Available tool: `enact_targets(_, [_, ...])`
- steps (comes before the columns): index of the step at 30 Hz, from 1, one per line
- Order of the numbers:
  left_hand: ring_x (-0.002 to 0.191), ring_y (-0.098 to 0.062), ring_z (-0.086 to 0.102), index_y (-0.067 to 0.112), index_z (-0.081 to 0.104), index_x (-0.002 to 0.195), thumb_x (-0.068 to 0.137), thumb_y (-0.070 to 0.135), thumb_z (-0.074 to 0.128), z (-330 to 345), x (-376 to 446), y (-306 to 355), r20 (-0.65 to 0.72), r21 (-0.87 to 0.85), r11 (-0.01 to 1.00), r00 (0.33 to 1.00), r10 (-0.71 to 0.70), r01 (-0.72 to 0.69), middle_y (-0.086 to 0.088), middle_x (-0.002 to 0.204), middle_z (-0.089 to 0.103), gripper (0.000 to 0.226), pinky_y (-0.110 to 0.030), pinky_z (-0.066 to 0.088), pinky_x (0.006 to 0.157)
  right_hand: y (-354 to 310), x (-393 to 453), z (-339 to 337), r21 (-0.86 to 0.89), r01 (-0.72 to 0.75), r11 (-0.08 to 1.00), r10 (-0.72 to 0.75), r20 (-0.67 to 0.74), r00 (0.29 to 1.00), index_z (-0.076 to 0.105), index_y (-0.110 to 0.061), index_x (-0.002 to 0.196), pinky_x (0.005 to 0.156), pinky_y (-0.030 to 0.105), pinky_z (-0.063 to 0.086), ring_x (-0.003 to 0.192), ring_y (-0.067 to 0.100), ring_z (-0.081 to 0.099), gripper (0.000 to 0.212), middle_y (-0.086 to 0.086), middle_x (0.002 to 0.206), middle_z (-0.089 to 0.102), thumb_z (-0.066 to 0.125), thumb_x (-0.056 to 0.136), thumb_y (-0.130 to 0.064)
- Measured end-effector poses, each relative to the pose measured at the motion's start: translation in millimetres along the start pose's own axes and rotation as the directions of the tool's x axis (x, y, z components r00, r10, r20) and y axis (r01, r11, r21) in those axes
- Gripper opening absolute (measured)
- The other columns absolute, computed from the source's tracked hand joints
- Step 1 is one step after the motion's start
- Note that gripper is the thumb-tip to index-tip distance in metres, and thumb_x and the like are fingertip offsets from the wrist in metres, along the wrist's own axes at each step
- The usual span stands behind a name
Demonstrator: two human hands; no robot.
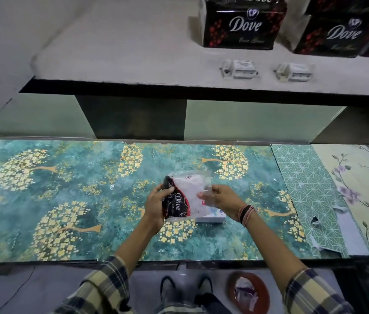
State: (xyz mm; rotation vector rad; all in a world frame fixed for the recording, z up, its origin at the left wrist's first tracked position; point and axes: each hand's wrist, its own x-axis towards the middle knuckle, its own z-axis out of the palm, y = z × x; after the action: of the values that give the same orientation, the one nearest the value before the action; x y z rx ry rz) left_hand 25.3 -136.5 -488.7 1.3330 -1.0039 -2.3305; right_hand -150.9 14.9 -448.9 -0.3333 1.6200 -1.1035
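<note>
left hand [156, 201] grips the dove pouch [187, 197] by its dark end; right hand [221, 197] pinches the clear mouth, probably to spread it.

Two grips in play, left grip [156, 206] and right grip [223, 198]. One Dove pouch [180, 201] pinched between them, one small white box [212, 217] just beneath. Up beyond the grips, on the shelf [122, 53]: three black Dove packs [243, 24] [340, 35] [346, 3], two white packets [239, 69] [294, 72]. Down behind the right grip, one red dish [249, 291] on the floor [54, 286].
</note>
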Motion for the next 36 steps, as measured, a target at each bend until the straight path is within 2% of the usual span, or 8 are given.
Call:
enact_targets(4, [0.088,-0.039,0.073,0.003,0.065,0.122,0.085,0.018,0.075,0,-4,-3,0.046,0.085,0.996,0.999,-0.026,0.023,-0.021,0.102,0.074,0.04,-0.051,0.061,0.081,6,2,14,0.097,-0.044,0.994,0.042,0.016,0.999,0.064,0.001,0.084,0.065,0.029,0.055,0.073,0.019,0.067,0.018,0.011,0.084,0.067,0.081,0.082,-0.004])
enact_targets(7, [0.099,-0.047,0.073,0.003,0.063,0.125,0.085,0.023,0.076,-1,-1,1,0.02,0.148,0.988,0.999,-0.045,0.042,-0.025,0.112,0.075,0.046,-0.054,0.062,0.084,2,-3,15,0.206,-0.087,0.975,0.096,-0.036,0.995,0.067,0.007,0.079,0.048,0.025,0.056,0.057,0.017,0.07,0.011,0.013,0.075,0.073,0.065,0.089,0.01])
enact_targets(11, [0.086,-0.04,0.076,0.002,0.066,0.118,0.087,0.02,0.076,-13,4,9,-0.103,0.139,0.989,0.994,-0.031,0.045,-0.022,0.105,0.077,0.037,-0.042,0.063,0.063,2,-4,-3,0.277,-0.088,0.957,0.135,-0.155,0.979,0.071,0.006,0.099,0.063,0.035,0.063,0.08,0.028,0.074,0.016,0.024,0.108,0.075,0.071,0.083,0.004])
enact_targets(17, [0.076,-0.026,0.071,0.001,0.064,0.122,0.094,0.015,0.072,-39,23,9,-0.248,0.208,0.977,0.969,0.005,0.048,-0.013,0.098,0.074,0.032,-0.027,0.057,0.051,0,-4,-35,0.328,0.023,0.944,0.106,-0.369,0.923,0.063,0.0,0.085,0.045,0.03,0.052,0.069,0.029,0.068,0.009,0.017,0.088,0.069,0.071,0.081,0.004])
enact_targets(25, [0.073,-0.02,0.068,0.0,0.055,0.135,0.097,0.019,0.07,-45,30,6,-0.256,0.333,0.936,0.966,-0.025,0.112,-0.01,0.104,0.071,0.045,-0.021,0.053,0.044,-5,24,5,0.333,-0.048,0.942,0.105,-0.157,0.982,0.065,-0.004,0.092,0.054,0.035,0.056,0.085,0.034,0.07,0.012,0.014,0.095,0.074,0.071,0.082,-0.001])
enact_targets(29, [0.102,-0.021,0.064,0.005,0.06,0.129,0.098,0.035,0.067,-54,29,6,-0.341,0.425,0.904,0.934,0.105,0.054,-0.003,0.13,0.065,0.043,-0.03,0.055,0.084,6,49,43,0.385,-0.139,0.912,0.155,-0.01,0.988,0.066,-0.001,0.113,0.053,0.032,0.06,0.103,0.038,0.069,0.03,0.021,0.117,0.073,0.072,0.083,-0.001])
enact_targets(33, [0.096,-0.027,0.065,0.014,0.074,0.107,0.099,0.024,0.062,-62,18,4,-0.444,0.439,0.898,0.858,0.258,-0.043,-0.008,0.103,0.073,0.018,-0.036,0.05,0.079,27,72,73,0.367,-0.221,0.904,0.224,0.035,0.974,0.066,-0.002,0.119,0.053,0.031,0.06,0.096,0.033,0.071,0.034,0.017,0.115,0.073,0.072,0.086,0.001])
enact_targets(36, [0.076,-0.023,0.06,0.015,0.073,0.092,0.099,0.016,0.061,-60,10,3,-0.387,0.403,0.909,0.881,0.272,-0.103,-0.008,0.084,0.069,0.014,-0.037,0.051,0.069,51,90,84,0.22,-0.261,0.94,0.278,-0.047,0.959,0.066,0.005,0.12,0.072,0.044,0.065,0.094,0.033,0.073,0.039,0.019,0.119,0.072,0.077,0.083,0.001])
